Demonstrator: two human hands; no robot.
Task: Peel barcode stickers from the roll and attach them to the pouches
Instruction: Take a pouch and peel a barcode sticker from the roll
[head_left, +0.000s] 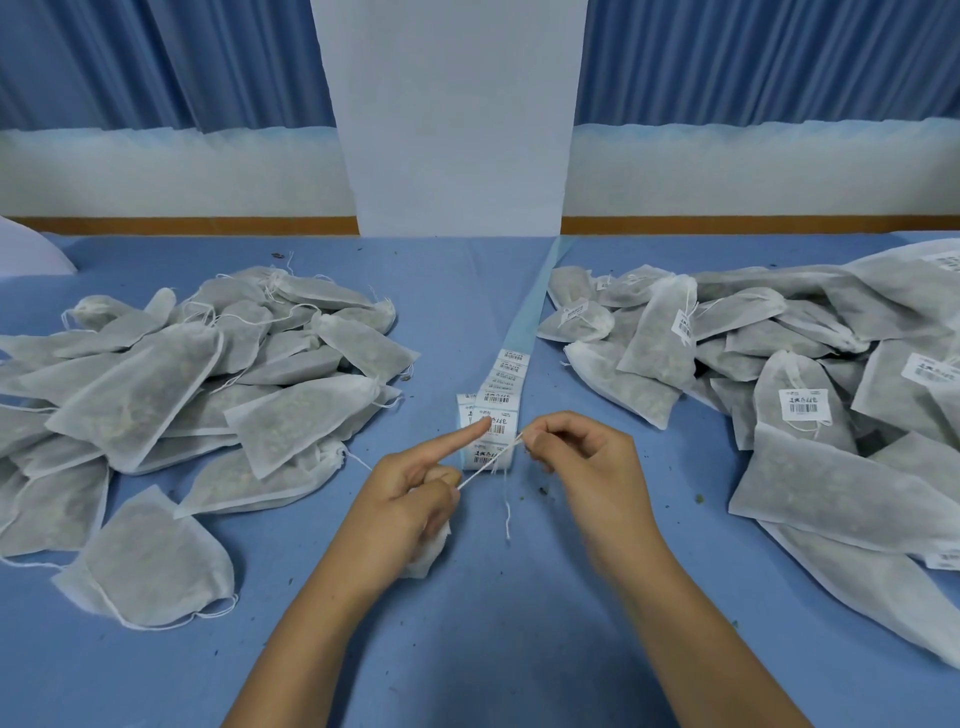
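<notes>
Left hand (410, 493) grips a small white mesh pouch (428, 556), index finger straight, the other fingers curled. Right hand (587, 462) pinches the pouch's thin white drawstring (488, 465), taut between both hands. The white barcode sticker strip (501, 395) lies flat on the blue tabletop (467, 649), just beyond the hands.

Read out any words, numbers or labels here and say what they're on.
White barcode stickers on the pale blue backing strip: dark characters above a barcode, too blurred to read.
Applied stickers on the grey-white fabric pouches at right: same layout, too small to read.
Nothing else bears text.
</notes>
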